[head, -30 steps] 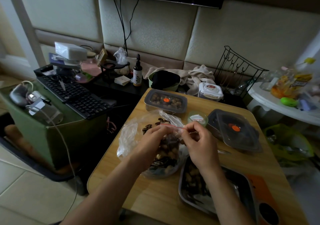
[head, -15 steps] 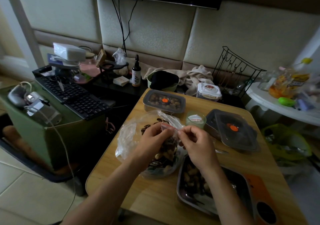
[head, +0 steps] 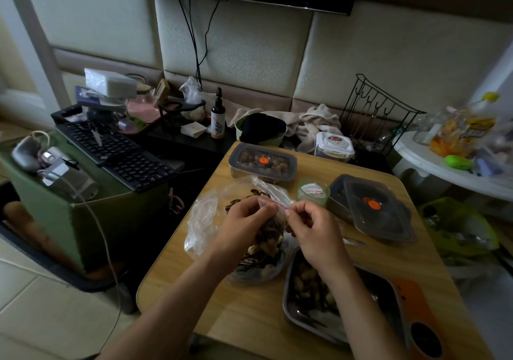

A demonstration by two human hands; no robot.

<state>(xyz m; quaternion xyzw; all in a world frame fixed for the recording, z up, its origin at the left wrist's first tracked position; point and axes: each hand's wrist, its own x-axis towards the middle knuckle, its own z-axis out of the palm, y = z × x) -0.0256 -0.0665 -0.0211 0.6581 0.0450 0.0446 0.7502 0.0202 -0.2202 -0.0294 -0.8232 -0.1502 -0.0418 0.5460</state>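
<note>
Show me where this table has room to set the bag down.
Barest: the near-left corner of the table, between the plastic bag and the metal tray. Smaller: behind the dark lidded container, at the far edge. Crowded: the middle, round the green cup.

- The bag (head: 204, 218) I hold is clear, with a thin red stripe along its seal.
- Inside, the seeds (head: 251, 261) are black with pale stripes, the nuts (head: 266, 247) tan.
- My desk (head: 172, 276) is pale wood grain.
- The lidded box (head: 244, 156) is grey with an orange dot.
- The cup (head: 313, 194) is pale green.
</note>
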